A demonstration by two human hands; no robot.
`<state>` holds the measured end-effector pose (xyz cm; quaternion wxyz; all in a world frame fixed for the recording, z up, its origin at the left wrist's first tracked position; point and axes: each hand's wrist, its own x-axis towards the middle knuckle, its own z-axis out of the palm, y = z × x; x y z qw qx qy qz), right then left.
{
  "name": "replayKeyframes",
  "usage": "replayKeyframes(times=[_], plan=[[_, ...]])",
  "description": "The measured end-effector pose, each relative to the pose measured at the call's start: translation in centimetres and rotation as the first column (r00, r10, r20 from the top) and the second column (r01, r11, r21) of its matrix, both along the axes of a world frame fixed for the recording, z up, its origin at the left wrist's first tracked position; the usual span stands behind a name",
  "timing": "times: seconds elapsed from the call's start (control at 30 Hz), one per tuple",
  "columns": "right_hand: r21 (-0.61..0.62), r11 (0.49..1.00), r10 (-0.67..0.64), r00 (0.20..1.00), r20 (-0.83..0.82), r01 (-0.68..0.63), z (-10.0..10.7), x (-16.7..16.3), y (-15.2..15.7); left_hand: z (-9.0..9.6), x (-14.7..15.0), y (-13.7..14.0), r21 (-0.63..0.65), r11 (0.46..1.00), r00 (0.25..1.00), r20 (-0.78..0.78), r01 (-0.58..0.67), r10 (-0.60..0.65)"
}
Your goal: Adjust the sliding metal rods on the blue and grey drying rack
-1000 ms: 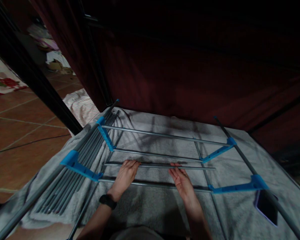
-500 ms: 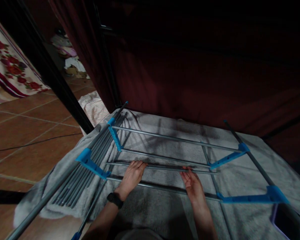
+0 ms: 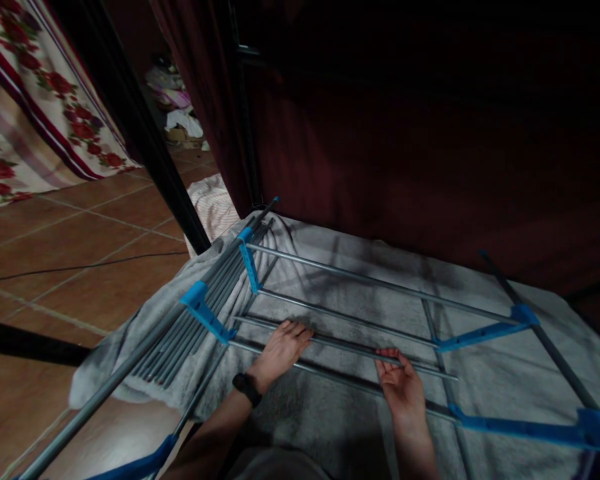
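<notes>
Head camera, looking down: a loose grey tube spans both hands, lying between the rack's front crossbar and the next crossbar behind it, above a grey blanket. Palm down, the left hand has its fingers curled over the tube, closed well around it; the right hand is palm up, half-curled, with fingertips and thumb lightly about the tube nearer its right end. Steadying it well probably means keeping the grip even on both sides, holding the tube roughly parallel to the crossbars, and leaving its ends free of the blue left bracket and blue right bracket; a firmer pinch on the right would likely limit rolling. Compared with half a second ago, the view has swung left, so more of the flowered cloth and tiled floor shows, and the rack sits farther right and slants more. Right-hand fingers look more bent toward the thumb, while the left grip and the tube's place between the crossbars look much the same.
</notes>
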<state>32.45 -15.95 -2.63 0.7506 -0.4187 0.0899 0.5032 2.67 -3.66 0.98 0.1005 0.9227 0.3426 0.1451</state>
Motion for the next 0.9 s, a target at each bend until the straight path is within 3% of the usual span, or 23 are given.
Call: replayKeyframes(times=[0.17,0.4,0.67,0.9], plan=[[-0.101,0.990,-0.101,0.994,-0.040,0.097,0.0,1.5,-0.5,-0.6,-0.2,0.3,-0.006,1.000,0.999,0.031,-0.014,0.015],[-0.142,0.985,-0.096,0.995,-0.010,0.094,0.2,2.3,-0.9,0.4,0.2,0.4,-0.017,0.999,1.000,0.006,0.031,-0.031],[-0.116,0.987,-0.109,0.993,0.045,0.113,-0.1,3.7,-2.4,-0.3,0.1,0.4,-0.038,0.999,0.999,0.032,0.036,-0.035],[-0.117,0.990,-0.069,0.993,0.095,0.080,-0.4,4.3,-2.9,0.2,0.2,0.7,-0.064,0.996,0.998,-0.033,0.060,-0.062]])
